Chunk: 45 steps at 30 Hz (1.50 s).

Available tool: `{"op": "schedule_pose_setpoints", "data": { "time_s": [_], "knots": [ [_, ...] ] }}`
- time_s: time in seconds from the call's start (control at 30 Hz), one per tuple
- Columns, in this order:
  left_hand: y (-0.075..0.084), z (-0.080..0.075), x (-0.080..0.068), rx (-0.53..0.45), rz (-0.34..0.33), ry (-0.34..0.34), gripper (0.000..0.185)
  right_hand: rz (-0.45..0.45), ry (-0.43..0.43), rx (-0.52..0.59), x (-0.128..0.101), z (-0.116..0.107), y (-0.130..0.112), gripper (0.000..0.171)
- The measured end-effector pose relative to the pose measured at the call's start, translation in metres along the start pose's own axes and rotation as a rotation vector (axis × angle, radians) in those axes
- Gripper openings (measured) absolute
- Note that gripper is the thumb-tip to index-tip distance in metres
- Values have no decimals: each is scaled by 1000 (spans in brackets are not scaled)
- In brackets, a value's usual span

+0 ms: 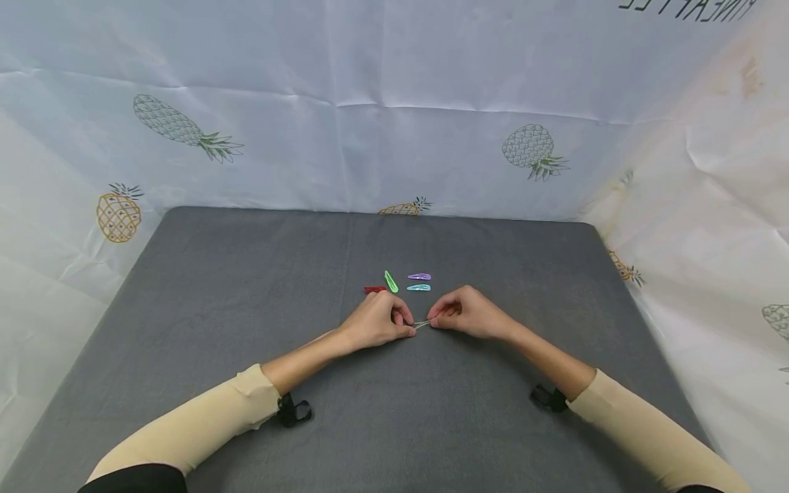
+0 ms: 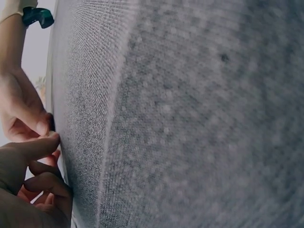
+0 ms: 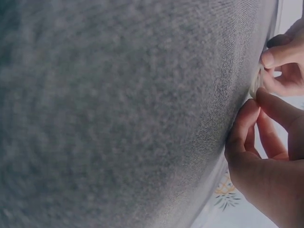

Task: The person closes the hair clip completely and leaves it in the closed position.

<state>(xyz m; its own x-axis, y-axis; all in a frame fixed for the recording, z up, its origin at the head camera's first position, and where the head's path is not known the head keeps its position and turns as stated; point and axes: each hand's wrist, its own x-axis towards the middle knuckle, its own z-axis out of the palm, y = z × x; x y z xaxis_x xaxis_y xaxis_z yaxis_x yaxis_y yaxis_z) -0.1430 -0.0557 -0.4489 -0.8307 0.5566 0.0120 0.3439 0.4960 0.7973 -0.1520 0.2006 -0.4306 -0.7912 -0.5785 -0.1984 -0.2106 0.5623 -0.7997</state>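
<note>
Low over the grey table, a thin, pale snap hair clip spans the small gap between both hands. My left hand pinches one end between thumb and fingertips; the right hand pinches the other. In the head view its strips look slightly spread apart. The right wrist view shows a pale sliver of the clip between the fingertips. In the left wrist view fingers hide most of it. Just beyond the left hand lie a red hair clip, partly covered, and a green hair clip.
A purple hair clip and a light blue hair clip lie one behind the other beyond the gap between the hands. The grey table meets a white pineapple-print sheet at its back and sides.
</note>
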Motion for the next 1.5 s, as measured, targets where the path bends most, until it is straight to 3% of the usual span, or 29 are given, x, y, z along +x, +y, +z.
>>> {"op": "schedule_pose_setpoints", "data": {
  "time_s": [0.03,0.27,0.5,0.73,0.93,1.2,1.5],
  "knots": [
    [7,-3,-2,-1,-3,-1,10,-3,1,-1,0,0,0,12],
    [3,0,-1,8,9,29,13,-11,21,-15,-2,2,0,11],
    [-15,5,4,18,100,51,13,-38,62,-6,-4,4,3,9],
    [1,-3,6,19,96,62,5,-68,130,32,-4,4,0,7],
    [-22,4,18,47,119,142,11,-66,160,69,-3,4,-7,8],
    [12,-17,8,-6,64,93,9,-104,161,110,2,2,-12,11],
    [15,-23,7,-17,-6,107,8,-106,161,137,8,3,-9,9]
  ]
}}
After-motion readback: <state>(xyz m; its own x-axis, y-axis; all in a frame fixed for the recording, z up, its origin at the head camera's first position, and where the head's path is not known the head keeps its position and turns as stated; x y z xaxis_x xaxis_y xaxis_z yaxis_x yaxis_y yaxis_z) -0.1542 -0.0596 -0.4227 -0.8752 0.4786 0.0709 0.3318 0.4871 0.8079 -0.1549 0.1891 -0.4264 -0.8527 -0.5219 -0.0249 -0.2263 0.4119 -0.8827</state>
